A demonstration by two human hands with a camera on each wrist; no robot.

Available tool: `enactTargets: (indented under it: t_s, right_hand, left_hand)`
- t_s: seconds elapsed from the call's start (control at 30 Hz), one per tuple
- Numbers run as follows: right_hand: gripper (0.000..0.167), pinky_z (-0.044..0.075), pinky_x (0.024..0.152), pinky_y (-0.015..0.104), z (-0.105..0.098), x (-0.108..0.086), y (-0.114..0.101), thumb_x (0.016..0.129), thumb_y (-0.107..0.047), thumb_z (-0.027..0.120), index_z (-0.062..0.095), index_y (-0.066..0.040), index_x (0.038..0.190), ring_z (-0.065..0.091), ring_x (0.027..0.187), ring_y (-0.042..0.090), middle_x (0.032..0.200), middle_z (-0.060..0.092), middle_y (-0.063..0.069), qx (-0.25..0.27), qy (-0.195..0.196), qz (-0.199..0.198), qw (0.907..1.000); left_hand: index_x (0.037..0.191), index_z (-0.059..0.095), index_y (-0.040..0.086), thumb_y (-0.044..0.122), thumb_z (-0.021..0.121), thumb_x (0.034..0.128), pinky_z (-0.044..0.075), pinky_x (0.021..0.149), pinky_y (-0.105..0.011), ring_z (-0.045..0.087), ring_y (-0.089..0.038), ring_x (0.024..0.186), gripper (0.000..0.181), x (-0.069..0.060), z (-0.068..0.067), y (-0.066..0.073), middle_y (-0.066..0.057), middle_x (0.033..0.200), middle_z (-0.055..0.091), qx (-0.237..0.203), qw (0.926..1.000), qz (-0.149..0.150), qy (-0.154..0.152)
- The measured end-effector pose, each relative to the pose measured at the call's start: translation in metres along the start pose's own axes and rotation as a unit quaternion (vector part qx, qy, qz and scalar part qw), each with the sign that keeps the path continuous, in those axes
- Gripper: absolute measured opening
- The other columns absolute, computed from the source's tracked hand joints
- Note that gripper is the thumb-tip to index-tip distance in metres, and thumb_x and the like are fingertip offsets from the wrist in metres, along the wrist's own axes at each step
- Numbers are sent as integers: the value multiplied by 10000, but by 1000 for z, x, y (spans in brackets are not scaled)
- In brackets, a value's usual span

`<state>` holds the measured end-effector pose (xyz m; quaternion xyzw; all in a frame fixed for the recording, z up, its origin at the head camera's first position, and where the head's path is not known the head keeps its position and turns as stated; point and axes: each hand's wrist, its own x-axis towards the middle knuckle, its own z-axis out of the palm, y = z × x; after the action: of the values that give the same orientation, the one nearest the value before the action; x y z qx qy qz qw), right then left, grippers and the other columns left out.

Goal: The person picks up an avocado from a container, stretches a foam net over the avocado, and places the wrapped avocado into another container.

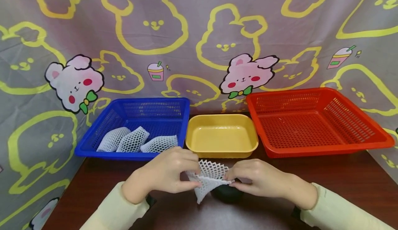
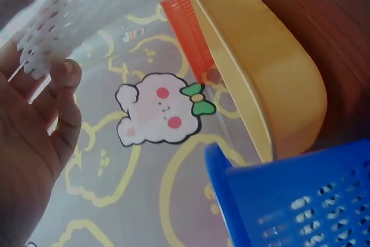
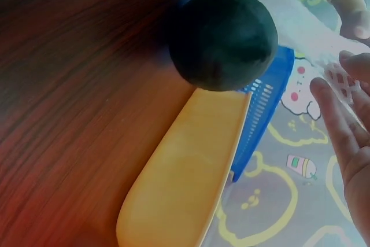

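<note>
A white foam fruit net [image 1: 214,170] is stretched between both hands above the table, its mouth spread and one corner pointing down. My left hand [image 1: 171,170] pinches its left edge between thumb and fingers, while my right hand [image 1: 261,174] pinches the right edge. Beneath the net sits a dark green, round object [image 1: 228,192] on the table, partly covered from above; the right wrist view shows it as a smooth dark ball [image 3: 224,41], apart from the right fingers. Its exact kind cannot be told.
Several white foam nets [image 1: 132,140] lie in the blue basket [image 1: 109,154] at the left. A yellow tub [image 1: 222,154] stands in the middle, behind the hands. To its right is a red basket [image 1: 329,149]. A patterned curtain [image 1: 192,60] hangs behind them.
</note>
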<state>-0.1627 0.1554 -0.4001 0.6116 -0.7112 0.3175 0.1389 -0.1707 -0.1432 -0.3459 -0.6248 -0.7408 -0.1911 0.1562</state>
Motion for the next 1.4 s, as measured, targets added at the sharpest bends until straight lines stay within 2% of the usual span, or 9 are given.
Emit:
enactTargets:
  t_s: [0.2, 0.33, 0.43, 0.6, 0.77, 0.97, 1.07, 1.2, 1.4]
  right_hand:
    - [128, 506, 961, 254, 5, 9, -1, 966, -113, 717, 666, -128, 1082, 651, 1106, 118, 1188, 697, -6, -193, -192, -178, 9995]
    - [200, 496, 973, 246, 5, 15, -1, 913, -45, 754, 675, -130, 1076, 647, 1137, 125, 1234, 694, 4, -349, -353, -324, 9982]
    - [267, 496, 967, 235, 6, 20, 0, 865, -29, 796, 714, -115, 1104, 659, 1101, 113, 1174, 717, -7, -481, -429, -496, 9967]
    - [282, 512, 939, 230, 7, 23, -1, 815, -25, 839, 765, -95, 1078, 683, 1037, 106, 1091, 746, -9, -673, -368, -662, 9949]
    - [290, 516, 928, 226, 5, 24, -3, 808, -25, 845, 769, -101, 1077, 685, 1007, 92, 1066, 751, -19, -703, -369, -598, 9950]
    - [221, 516, 925, 227, 3, 18, -2, 883, -81, 805, 764, -115, 1098, 682, 1009, 91, 1077, 746, -27, -697, -404, -614, 9949]
    - [251, 523, 922, 239, 2, 14, -1, 869, -67, 814, 765, -116, 1110, 685, 1018, 100, 1084, 747, -19, -532, -406, -524, 9964]
    - [299, 532, 913, 252, 0, 9, -1, 834, -37, 834, 763, -116, 1113, 691, 1017, 109, 1084, 749, -15, -390, -387, -429, 9976]
    - [316, 544, 880, 246, -3, 2, 1, 821, -27, 850, 759, -104, 1114, 698, 983, 111, 1066, 752, -4, -234, -286, -304, 9989]
  left_hand:
    - [915, 745, 176, 192, 832, 874, 472, 767, -169, 617, -43, 861, 97, 8, 6, 6, 94, 932, 669, -65, 9993, 180, -309]
    - [999, 745, 123, 118, 793, 908, 489, 840, -130, 660, -31, 928, 103, 14, 8, 9, 49, 1054, 716, -386, 9980, 307, -386]
    - [1020, 709, 115, 99, 753, 936, 473, 766, -90, 630, 0, 819, 96, 17, 9, 12, 46, 994, 698, -568, 9973, 249, -394]
    - [1027, 665, 125, 161, 736, 941, 444, 674, -91, 536, 12, 690, 117, 16, 15, 15, 70, 890, 641, -857, 9938, -176, -691]
    - [927, 713, 155, 323, 778, 925, 431, 660, -97, 505, 38, 698, 180, 17, 15, 14, 108, 838, 641, -431, 9940, -105, -1003]
    - [744, 678, 178, 332, 806, 901, 378, 566, -117, 506, 31, 607, 255, 14, 9, 13, 131, 727, 617, -177, 9960, -65, -870]
    - [734, 695, 202, 342, 807, 896, 395, 563, -134, 548, 30, 603, 242, 9, 5, 12, 151, 715, 624, 163, 9967, -6, -793]
    - [697, 658, 218, 357, 806, 893, 352, 538, -161, 488, 20, 556, 283, 4, 2, 11, 155, 672, 566, 483, 9965, 81, -675]
    - [696, 643, 192, 291, 824, 879, 339, 544, -147, 464, 7, 564, 276, -2, 1, 6, 126, 671, 541, 304, 9984, 63, -483]
